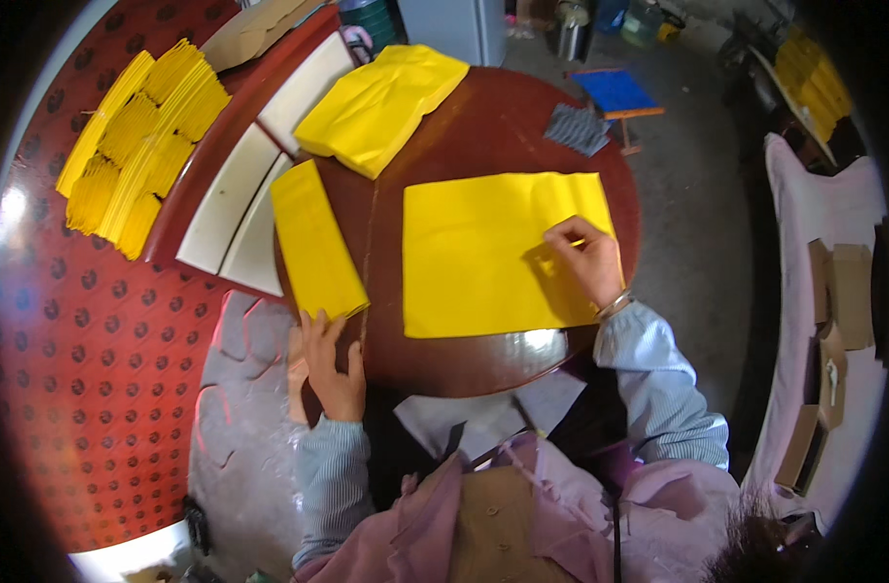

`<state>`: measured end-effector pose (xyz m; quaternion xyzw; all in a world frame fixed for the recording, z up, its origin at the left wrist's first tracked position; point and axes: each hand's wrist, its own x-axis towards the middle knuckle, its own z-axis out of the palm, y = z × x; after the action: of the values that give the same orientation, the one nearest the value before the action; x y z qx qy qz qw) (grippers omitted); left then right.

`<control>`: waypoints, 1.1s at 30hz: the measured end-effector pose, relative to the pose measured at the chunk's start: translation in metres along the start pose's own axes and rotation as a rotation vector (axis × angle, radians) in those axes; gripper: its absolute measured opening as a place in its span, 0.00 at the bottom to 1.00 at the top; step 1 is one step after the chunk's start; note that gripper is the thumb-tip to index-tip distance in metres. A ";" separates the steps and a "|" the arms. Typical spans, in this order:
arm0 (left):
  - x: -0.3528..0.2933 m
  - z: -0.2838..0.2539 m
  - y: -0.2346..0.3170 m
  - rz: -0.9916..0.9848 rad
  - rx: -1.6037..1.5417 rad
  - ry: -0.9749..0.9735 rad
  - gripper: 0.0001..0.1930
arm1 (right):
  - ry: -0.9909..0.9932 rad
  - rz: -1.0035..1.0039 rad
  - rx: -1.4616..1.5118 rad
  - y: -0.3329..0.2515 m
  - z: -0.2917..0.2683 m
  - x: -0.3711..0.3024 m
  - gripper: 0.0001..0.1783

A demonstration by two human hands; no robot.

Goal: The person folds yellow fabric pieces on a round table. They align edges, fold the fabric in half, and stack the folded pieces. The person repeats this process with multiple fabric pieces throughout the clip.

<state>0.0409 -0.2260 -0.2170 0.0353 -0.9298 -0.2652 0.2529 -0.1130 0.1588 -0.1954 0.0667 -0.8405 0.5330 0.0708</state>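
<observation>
A flat yellow rectangular sheet (483,253), which looks like cloth or soft plastic, lies on the round dark red table (444,364). Over its right part is my right hand (592,264), thumb and fingers pinched together; anything between them is too small or hidden to make out. My left hand (334,367) has its fingers stretched out, the tips touching the near end of a long folded yellow piece (316,238). Farther back, a larger creased yellow sheet or pile (381,102) rests at the table's far left edge.
Bundled yellow folded pieces (138,146) stand on the red patterned surface (104,389) at left. A dark grey cloth (577,129) lies at the table's far right, near a blue-topped stool (616,91). Open cardboard boxes (851,296) sit on a pale cloth at right.
</observation>
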 end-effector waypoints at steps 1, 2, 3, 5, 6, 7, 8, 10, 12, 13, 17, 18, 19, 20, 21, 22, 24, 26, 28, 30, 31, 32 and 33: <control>-0.003 0.007 0.014 0.033 -0.040 0.006 0.23 | 0.065 0.020 -0.117 0.015 -0.026 0.017 0.07; -0.004 0.014 0.027 0.066 -0.107 -0.022 0.22 | 0.121 -0.010 -0.199 0.029 -0.045 0.038 0.08; -0.005 0.019 0.038 0.104 -0.161 -0.048 0.20 | 0.165 -0.048 -0.264 0.044 -0.055 0.062 0.10; -0.004 0.029 0.058 0.182 -0.283 -0.087 0.16 | 0.198 -0.179 -0.382 0.071 -0.060 0.112 0.13; -0.002 0.035 0.067 0.181 -0.285 -0.136 0.17 | 0.190 -0.183 -0.470 0.084 -0.058 0.136 0.14; -0.001 0.039 0.077 0.192 -0.297 -0.179 0.18 | 0.214 -0.290 -0.602 0.095 -0.052 0.158 0.15; 0.002 0.044 0.086 0.207 -0.308 -0.221 0.18 | 0.214 -0.270 -0.759 0.106 -0.047 0.173 0.17; 0.009 0.056 0.101 0.228 -0.318 -0.328 0.21 | 0.156 -0.239 -0.910 0.123 -0.042 0.190 0.16; 0.016 0.069 0.115 0.214 -0.322 -0.425 0.24 | 0.115 -0.159 -1.020 0.131 -0.042 0.201 0.16; 0.019 0.074 0.118 0.241 -0.358 -0.449 0.28 | 0.107 -0.132 -1.040 0.132 -0.042 0.205 0.15; 0.022 0.091 0.119 0.226 -0.229 -0.451 0.29 | 0.114 -0.126 -1.007 0.116 -0.050 0.207 0.13; 0.022 0.096 0.116 0.217 -0.224 -0.421 0.29 | 0.111 -0.116 -0.979 0.110 -0.053 0.198 0.12; 0.019 0.101 0.113 0.203 -0.221 -0.392 0.30 | 0.079 -0.115 -0.834 0.102 -0.058 0.186 0.19; 0.017 0.106 0.110 0.231 -0.232 -0.349 0.29 | 0.078 -0.074 -0.647 0.097 -0.064 0.164 0.21; 0.015 0.110 0.106 0.259 -0.244 -0.304 0.28 | 0.071 0.047 -0.481 0.091 -0.070 0.132 0.24; 0.013 0.115 0.103 0.304 -0.267 -0.236 0.28 | 0.058 0.106 -0.302 0.086 -0.077 0.099 0.26; 0.009 0.122 0.098 0.246 -0.192 -0.297 0.27 | 0.045 0.103 -0.376 0.076 -0.088 0.031 0.28; 0.011 0.125 0.093 0.239 -0.156 -0.302 0.25 | 0.082 0.187 -0.266 0.070 -0.084 -0.022 0.24; 0.017 0.128 0.087 0.262 -0.159 -0.262 0.24 | 0.080 0.194 -0.153 0.065 -0.072 -0.046 0.22; 0.035 0.126 0.071 0.289 -0.130 -0.289 0.23 | 0.083 0.195 -0.057 0.060 -0.060 -0.053 0.23; 0.046 0.125 0.062 0.298 -0.120 -0.300 0.23 | 0.054 0.215 -0.033 0.057 -0.055 -0.054 0.23; 0.058 0.124 0.052 0.319 -0.104 -0.320 0.24 | 0.026 0.246 -0.015 0.054 -0.052 -0.055 0.24; 0.069 0.121 0.043 0.332 -0.093 -0.343 0.24 | 0.014 0.227 -0.002 0.051 -0.051 -0.058 0.23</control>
<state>-0.0757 -0.1452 -0.2523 -0.1754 -0.9389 -0.2646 0.1328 -0.0636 0.2284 -0.2303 -0.0327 -0.8427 0.5372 0.0158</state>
